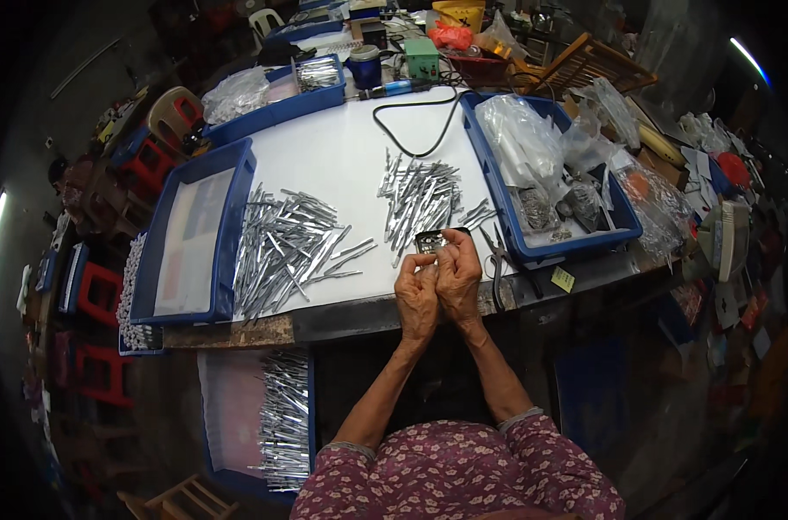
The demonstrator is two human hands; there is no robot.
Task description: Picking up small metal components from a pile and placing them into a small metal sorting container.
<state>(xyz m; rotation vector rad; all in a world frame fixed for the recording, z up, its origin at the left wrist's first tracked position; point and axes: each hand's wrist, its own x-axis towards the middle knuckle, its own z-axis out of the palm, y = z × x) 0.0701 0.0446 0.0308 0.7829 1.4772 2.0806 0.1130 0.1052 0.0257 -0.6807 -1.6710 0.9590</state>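
Note:
My left hand (pixel 417 293) and my right hand (pixel 460 276) are pressed together over the front edge of the white table (pixel 342 156). Both hold a small dark metal part (pixel 429 240) at the fingertips. A heap of thin silver metal strips (pixel 422 198) lies just beyond the hands. A bigger heap of the same strips (pixel 286 247) lies to the left. Dark pliers (pixel 498 260) rest right of my right hand.
Blue trays stand around: one at the left (pixel 195 238), one at the right with clear bags and small parts (pixel 546 173), one at the back (pixel 277 95). A tray below the table holds more strips (pixel 283 416). A black cable (pixel 416 121) crosses the back. Cluttered shelves surround the table.

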